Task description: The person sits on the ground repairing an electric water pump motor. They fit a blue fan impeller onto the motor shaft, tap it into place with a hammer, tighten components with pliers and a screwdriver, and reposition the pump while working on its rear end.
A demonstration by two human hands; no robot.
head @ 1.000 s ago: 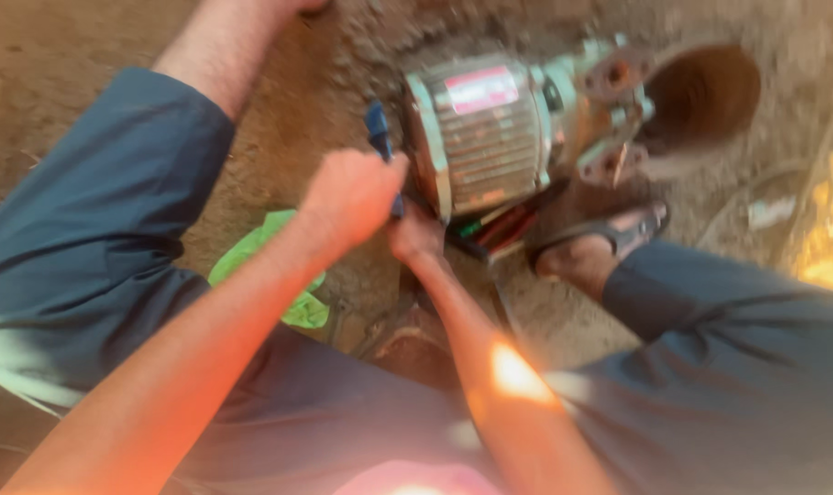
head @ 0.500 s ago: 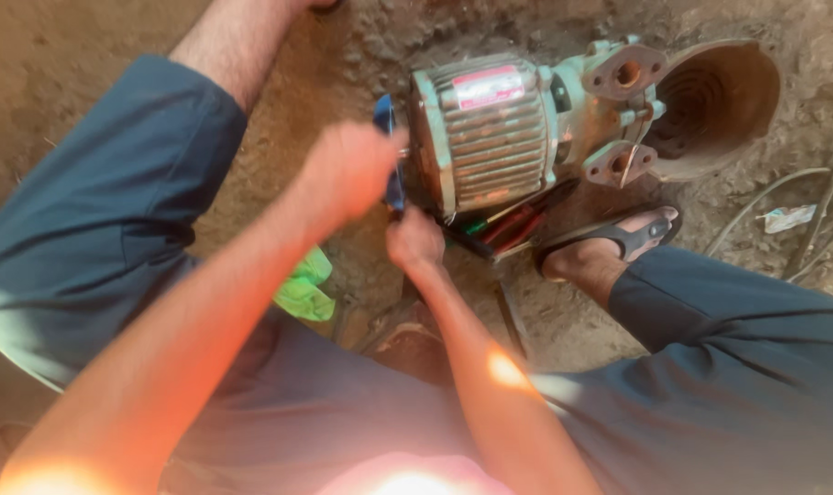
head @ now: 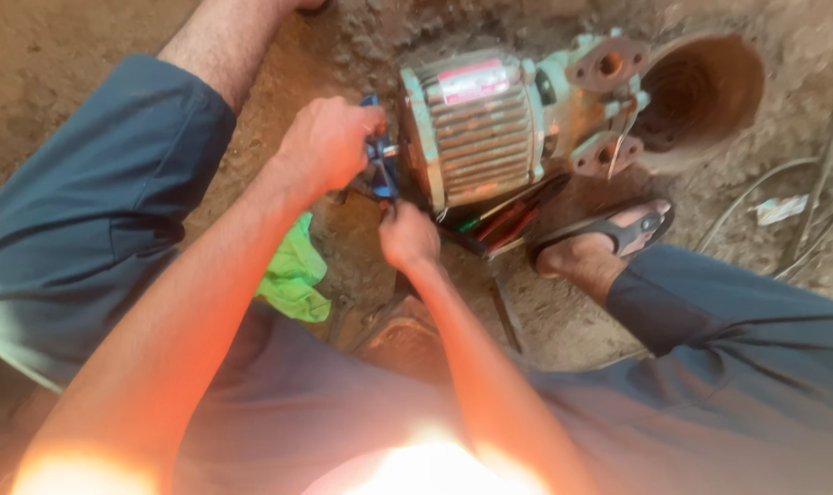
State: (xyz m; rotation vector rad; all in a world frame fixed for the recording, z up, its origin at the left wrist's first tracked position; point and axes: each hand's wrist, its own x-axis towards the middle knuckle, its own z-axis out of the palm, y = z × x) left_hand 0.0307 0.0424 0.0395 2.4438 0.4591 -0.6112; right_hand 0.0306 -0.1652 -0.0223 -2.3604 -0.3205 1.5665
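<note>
The person sits on bare dirt ground (head: 86,55) with both arms reaching forward to the near-left end of a grey electric motor (head: 476,128), a ribbed, finned body lying on its side with a pinkish label on top. The left hand (head: 329,145) is closed in a fist around a blue-handled tool (head: 380,165), probably pliers, whose head meets the motor's end face at the shaft. The right hand (head: 407,236) lies just nearer, below that tool, fingers curled in and touching its lower end; whether it grips anything cannot be told.

On the motor's right end sits a rusty pump housing (head: 604,105) with two bolt flanges, and right of that a round hole (head: 705,92) opens in the ground. Several tools with red and green handles (head: 508,220) lie against the near side of the motor. The person's right foot in a dark sandal (head: 618,234) rests just right of them. A bright green cloth (head: 295,270) lies on the ground near the left forearm. Pale hoses or cables (head: 801,211) curl at the far right.
</note>
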